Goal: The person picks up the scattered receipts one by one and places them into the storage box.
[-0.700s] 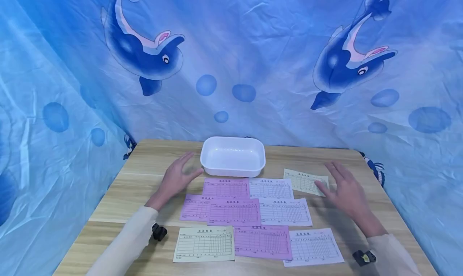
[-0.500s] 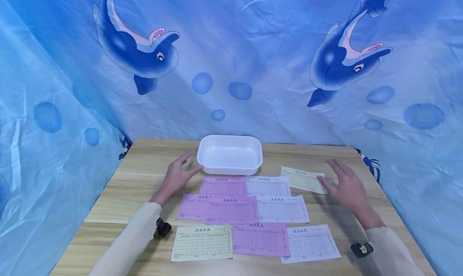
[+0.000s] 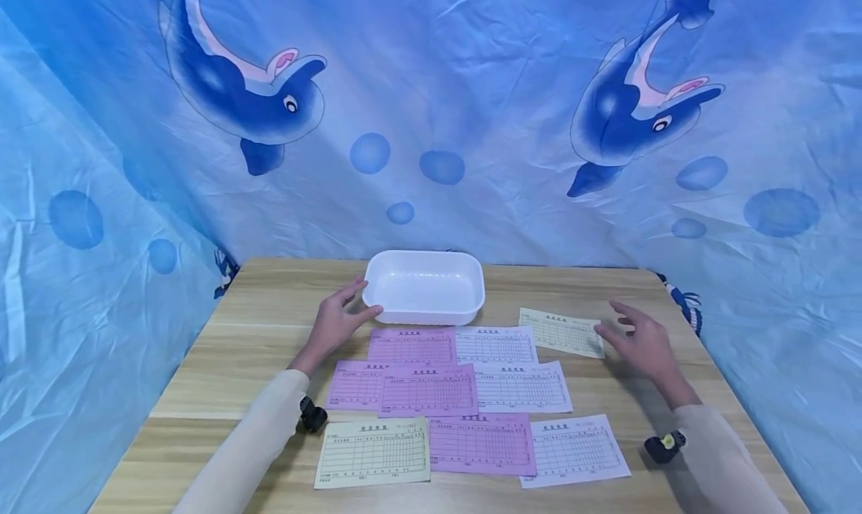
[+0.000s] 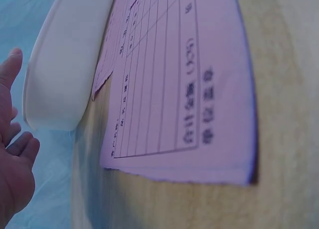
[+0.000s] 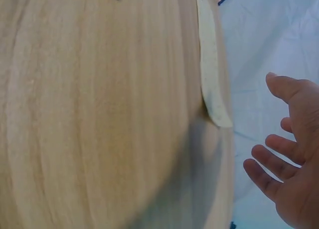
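"What could spoil things from here?"

"At the left hand, a careless nudge of the white tray could push it onto the upper pink slip just in front and ruck the paper."

"And at the right hand?"

"Thinness is my worry. The rear yellow slip lies so low on the surface that fingers might skid it along rather than catch an edge."

"Are they grasping anything?"

"No, both hands' fingers are released and loosely spread. The left ones are at the tray's left corner; whether they touch it, I cannot tell. The right ones hover near the slip's right end."

"How do the two look?"

"The tray is glossy, round-cornered, upright at the back. The slip is pale, printed with a ruled grid, slightly bowed, and askew behind and right of the upper white slip."
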A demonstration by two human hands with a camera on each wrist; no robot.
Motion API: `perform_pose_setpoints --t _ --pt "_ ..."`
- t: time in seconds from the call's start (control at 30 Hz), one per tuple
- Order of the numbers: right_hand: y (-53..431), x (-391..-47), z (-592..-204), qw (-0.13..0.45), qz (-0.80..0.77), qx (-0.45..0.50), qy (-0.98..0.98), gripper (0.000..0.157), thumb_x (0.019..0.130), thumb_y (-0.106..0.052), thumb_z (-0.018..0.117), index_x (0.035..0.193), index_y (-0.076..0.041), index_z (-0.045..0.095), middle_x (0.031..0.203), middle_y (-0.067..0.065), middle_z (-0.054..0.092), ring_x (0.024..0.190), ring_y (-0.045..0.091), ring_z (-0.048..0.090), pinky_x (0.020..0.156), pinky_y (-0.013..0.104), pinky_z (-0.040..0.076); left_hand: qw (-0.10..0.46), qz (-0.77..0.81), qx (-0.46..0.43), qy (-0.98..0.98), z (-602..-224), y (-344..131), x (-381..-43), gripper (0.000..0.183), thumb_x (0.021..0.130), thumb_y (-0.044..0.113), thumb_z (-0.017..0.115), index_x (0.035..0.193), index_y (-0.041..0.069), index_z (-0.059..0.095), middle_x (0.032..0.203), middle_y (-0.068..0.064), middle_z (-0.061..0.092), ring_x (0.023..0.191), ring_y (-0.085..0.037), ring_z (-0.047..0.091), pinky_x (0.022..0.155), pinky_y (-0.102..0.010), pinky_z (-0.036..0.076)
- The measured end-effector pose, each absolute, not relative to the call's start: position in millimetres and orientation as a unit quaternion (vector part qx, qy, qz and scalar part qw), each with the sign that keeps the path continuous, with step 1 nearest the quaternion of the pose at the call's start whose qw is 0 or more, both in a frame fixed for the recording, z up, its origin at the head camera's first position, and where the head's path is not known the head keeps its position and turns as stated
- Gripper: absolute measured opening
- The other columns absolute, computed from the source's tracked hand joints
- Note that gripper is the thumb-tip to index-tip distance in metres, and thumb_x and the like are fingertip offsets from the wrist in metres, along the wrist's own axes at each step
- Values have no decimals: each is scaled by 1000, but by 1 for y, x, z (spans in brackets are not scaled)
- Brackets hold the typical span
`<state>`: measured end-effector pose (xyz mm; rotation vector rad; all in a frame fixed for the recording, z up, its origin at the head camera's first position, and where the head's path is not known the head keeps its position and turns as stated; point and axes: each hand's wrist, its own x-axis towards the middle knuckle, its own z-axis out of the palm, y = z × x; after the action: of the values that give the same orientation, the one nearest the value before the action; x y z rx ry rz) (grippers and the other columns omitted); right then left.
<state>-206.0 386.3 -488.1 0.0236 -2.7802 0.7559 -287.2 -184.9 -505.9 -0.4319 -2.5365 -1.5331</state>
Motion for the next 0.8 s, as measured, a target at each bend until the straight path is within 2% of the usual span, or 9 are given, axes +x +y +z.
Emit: perform_pose_setpoints --t 0.23,0.4,0.7,0.8 --pt "391 -214 -502 60 308 -35 -949 79 97 -53 67 149 3 46 146 32 51 125 51 56 97 65 53 66 -503 -146 -849 -507 -184 -289 83 85 47 82 149 5 51 161 -9 41 145 -37 42 117 -50 43" --pt "391 -219 -507 31 313 -64 -947 83 95 -57 66 150 2 45 146 32 51 128 50 54 99 64 53 58 -504 -141 -850 -506 -183 -291 83 85 46 83 149 4 50 160 -9 41 145 -35 43 116 -46 44" --pt "389 -227 -515 32 312 -67 -947 77 93 -48 74 146 3 51 131 30 61 116 44 60 94 60 55 48 -517 -124 -846 -505 -182 -291 85 83 45 84 149 3 49 161 -6 40 145 -34 43 116 -41 45" --pt "391 -229 -518 43 309 -64 -948 73 91 -43 77 144 2 54 125 26 64 109 40 62 88 53 57 42 -522 -123 -843 -505 -182 -292 85 84 44 84 149 3 48 161 -7 40 145 -34 43 115 -42 46"
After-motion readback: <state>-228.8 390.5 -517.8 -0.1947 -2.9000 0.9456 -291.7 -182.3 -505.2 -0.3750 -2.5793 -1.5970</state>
